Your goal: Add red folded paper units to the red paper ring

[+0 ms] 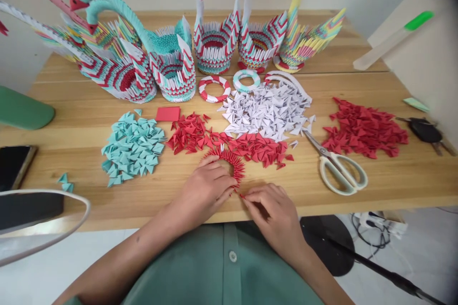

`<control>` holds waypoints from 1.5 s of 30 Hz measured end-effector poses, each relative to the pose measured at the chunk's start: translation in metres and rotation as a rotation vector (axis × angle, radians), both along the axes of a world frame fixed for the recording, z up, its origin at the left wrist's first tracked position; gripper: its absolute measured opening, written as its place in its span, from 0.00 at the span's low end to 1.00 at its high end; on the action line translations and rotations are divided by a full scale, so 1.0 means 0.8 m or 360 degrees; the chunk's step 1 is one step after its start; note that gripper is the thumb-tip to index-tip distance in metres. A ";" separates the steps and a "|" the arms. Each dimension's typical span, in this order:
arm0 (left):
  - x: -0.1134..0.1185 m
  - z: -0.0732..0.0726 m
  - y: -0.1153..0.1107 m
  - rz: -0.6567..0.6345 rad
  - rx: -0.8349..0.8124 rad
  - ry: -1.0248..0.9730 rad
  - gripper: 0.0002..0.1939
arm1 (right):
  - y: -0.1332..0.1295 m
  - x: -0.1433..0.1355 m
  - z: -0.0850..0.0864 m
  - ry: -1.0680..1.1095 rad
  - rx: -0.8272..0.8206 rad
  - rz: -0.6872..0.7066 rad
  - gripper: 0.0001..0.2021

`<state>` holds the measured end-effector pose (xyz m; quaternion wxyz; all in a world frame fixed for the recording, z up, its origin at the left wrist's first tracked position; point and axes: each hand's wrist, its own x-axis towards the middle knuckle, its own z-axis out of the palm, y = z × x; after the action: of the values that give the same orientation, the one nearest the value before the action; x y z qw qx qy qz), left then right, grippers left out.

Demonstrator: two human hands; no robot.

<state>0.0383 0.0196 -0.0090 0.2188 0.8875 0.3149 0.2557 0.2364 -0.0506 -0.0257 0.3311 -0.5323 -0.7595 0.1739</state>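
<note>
A ring of red folded paper pieces (239, 167) lies near the table's front edge, with one white tip at its far side. My left hand (210, 182) is closed on the ring's left and near side, its fingers covering part of it. Just right of the ring's near side, my right hand (270, 205) pinches a small red paper piece (242, 196) between thumb and forefinger. Beyond the ring lie loose red pieces (257, 147), with a heap of white pieces (268, 109) behind them. Teal pieces (134, 147) are piled to the left.
Scissors (339, 167) lie right of my hands, below another red heap (365, 128). Several paper swans (173, 71) line the back, with two rings (214, 89) before them. A green cylinder (25, 108), phone (14, 164) and white cable (77, 224) are left; keys (424, 129) lie right.
</note>
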 end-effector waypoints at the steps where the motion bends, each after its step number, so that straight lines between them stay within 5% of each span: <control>1: 0.000 0.000 0.001 -0.0005 -0.0012 -0.0029 0.08 | 0.000 0.000 0.000 -0.0008 -0.0004 -0.0002 0.05; 14: -0.007 -0.003 0.006 -0.0023 -0.0202 -0.0316 0.09 | -0.004 0.002 0.000 0.0128 -0.0192 -0.0073 0.05; 45: -0.006 -0.004 0.005 -0.0031 -0.0169 -0.0313 0.10 | 0.000 0.000 0.002 0.0093 -0.0241 -0.0004 0.04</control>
<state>0.0336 0.0234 -0.0122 0.2977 0.8483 0.2964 0.3224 0.2362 -0.0509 -0.0239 0.3119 -0.5514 -0.7336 0.2460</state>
